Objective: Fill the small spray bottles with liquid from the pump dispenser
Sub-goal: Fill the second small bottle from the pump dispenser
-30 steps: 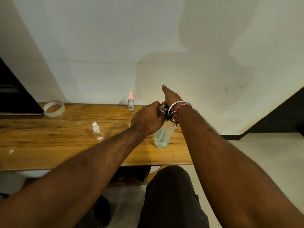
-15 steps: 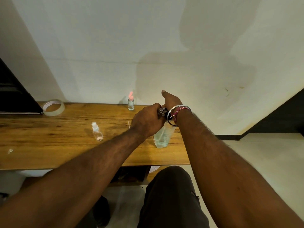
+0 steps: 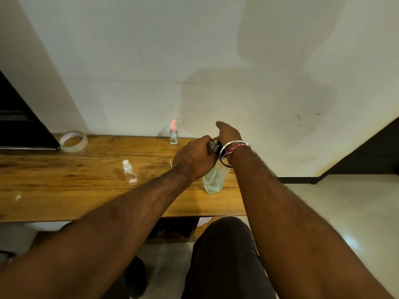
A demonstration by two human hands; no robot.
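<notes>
Working at the wooden worktop (image 3: 64, 186), we have both hands at the top of the pump dispenser (image 3: 214, 180), a clear bottle partly filled with pale liquid that stands close to the worktop's front edge, toward its right end. Our left hand (image 3: 194, 160) is curled over something small and shiny (image 3: 213, 145) just above the dispenser's neck; we cannot tell what that thing is, and most of it is hidden by our fingers. Our right hand (image 3: 228, 132) reaches over the dispenser's top from the right with the thumb stretched out toward the wall; its other fingers lie behind the wrist, so we cannot tell whether they press or grip anything. A metal bangle (image 3: 226, 149) and a red-and-white thread band (image 3: 237, 146) sit on that wrist, right above the dispenser's shoulder.

Left of the dispenser, well apart from it, a small clear spray bottle with a white cap (image 3: 129, 172) leans on the wood. Behind and left of the dispenser, against the wall, a second small spray bottle with a pink top (image 3: 173, 134) stands upright. Far left of the dispenser, at the back of the worktop, a roll of clear tape (image 3: 73, 141) lies flat beside a dark object (image 3: 21, 130). A thin pale stick (image 3: 171, 164) lies on the wood just left of our left hand.
</notes>
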